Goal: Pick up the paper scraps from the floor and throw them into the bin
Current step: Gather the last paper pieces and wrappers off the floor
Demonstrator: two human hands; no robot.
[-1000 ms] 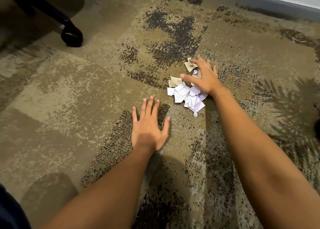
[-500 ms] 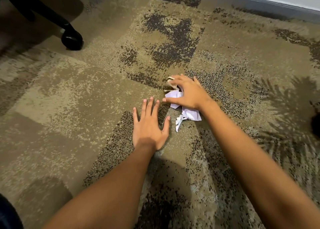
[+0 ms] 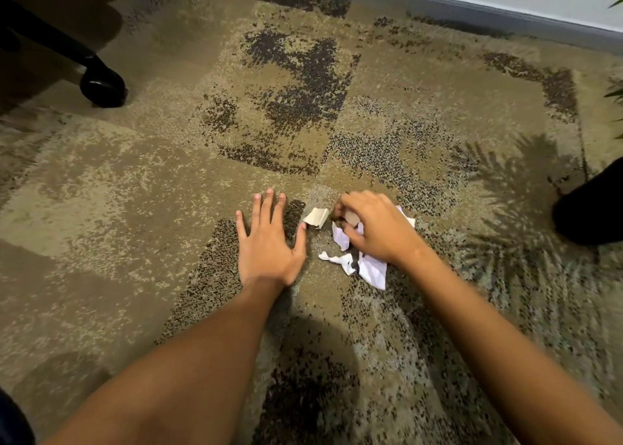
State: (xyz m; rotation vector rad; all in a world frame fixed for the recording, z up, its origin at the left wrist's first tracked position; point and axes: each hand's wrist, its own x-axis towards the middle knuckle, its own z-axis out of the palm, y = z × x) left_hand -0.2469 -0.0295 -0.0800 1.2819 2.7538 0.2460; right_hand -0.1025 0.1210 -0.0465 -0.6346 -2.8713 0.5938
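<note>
White and beige paper scraps (image 3: 369, 269) lie bunched on the patterned carpet (image 3: 135, 192). My right hand (image 3: 377, 229) sits over the bunch with its fingers curled around several scraps; part of the pile is hidden under it. One beige scrap (image 3: 316, 217) lies loose just left of that hand. My left hand (image 3: 268, 242) rests flat on the carpet, fingers spread, its thumb close to the beige scrap. No bin is in view.
A black office-chair leg with a caster wheel (image 3: 102, 85) stands at the upper left. A grey baseboard (image 3: 472, 10) and wall run along the top. A dark object (image 3: 593, 208) sits at the right edge beside plant leaves (image 3: 615, 90).
My right hand has dragged the scraps toward me and to the right, closing its fingers over them. One beige scrap is left beside it. My left hand stays flat in place.
</note>
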